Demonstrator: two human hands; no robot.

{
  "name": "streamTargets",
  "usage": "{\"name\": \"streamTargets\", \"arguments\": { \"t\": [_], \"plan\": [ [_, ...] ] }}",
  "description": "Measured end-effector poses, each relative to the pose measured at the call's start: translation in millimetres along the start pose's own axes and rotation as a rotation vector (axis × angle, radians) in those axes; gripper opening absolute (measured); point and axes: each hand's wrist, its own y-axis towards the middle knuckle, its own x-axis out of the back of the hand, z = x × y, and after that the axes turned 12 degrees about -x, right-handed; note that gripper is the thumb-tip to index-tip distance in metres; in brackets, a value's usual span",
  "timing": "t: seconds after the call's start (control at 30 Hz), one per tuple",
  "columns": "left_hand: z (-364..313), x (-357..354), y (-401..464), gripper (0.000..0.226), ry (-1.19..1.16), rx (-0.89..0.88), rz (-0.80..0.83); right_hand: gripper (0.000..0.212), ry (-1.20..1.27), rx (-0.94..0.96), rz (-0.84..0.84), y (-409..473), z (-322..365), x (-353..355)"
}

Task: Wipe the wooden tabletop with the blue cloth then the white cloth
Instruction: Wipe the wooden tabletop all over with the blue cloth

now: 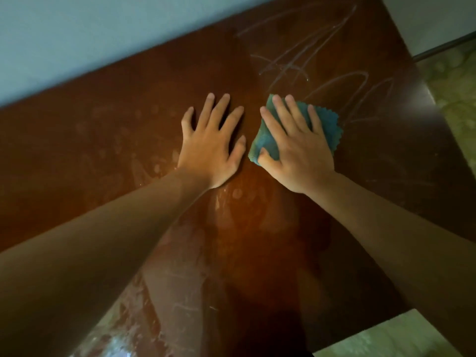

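the wooden tabletop (257,240) fills most of the view, a glossy reddish-brown surface seen from above, with a pale blue-grey wall (90,34) along its far edge. a person leans over it with both bare forearms stretched forward. the left hand (211,148) lies flat on the wood, palm down, fingers straight and spread wide, holding nothing. just beside it, not quite touching, the right hand (296,148) presses down on the blue cloth (327,122), a folded teal-blue rag with a zigzag edge that sticks out past the fingertips and on the little-finger side. the four fingers lie nearly straight over the cloth, while the thumb bends in against the cloth's near corner. the cloth sits on the wood near the middle of the table. beyond the right hand, thin pale curved streaks (309,60) cross the far part of the surface; they may be wet wipe marks, though the dim light makes that hard to confirm. cloudy smudges (154,163) mottle the wood around and below the left wrist. patterned yellowish floor (456,104) shows past the table's right edge.
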Motion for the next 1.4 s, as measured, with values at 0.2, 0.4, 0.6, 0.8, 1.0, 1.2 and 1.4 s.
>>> {"name": "streamTargets", "arguments": {
  "t": [0.2, 0.4, 0.6, 0.8, 1.0, 1.2, 1.4],
  "plan": [
    [3, -10, -1, 0.060, 0.005, -0.022, -0.036, 0.075, -0.004, 0.059, -0.009, -52, 9, -11],
    [2, -11, -3, 0.060, -0.035, -0.020, -0.086, 0.073, -0.005, 0.143, 0.013, -30, 4, -4],
    [4, -12, -2, 0.058, -0.058, -0.016, -0.120, 0.075, -0.043, 0.076, 0.065, 38, 2, 4],
    [3, -10, -1, 0.059, -0.068, -0.009, -0.103, 0.071, -0.018, 0.030, 0.005, -1, 11, -1],
    [3, -11, -1, 0.059, -0.063, -0.016, -0.104, 0.076, 0.038, 0.087, -0.031, -18, 9, -3],
    [4, -12, -1, 0.058, -0.057, -0.015, -0.115, 0.078, -0.023, 0.069, 0.043, 52, -8, 9],
    [3, -11, 0, 0.058, -0.054, -0.004, -0.105, 0.073, -0.036, 0.038, 0.043, 38, -3, 6]
  ]
}}
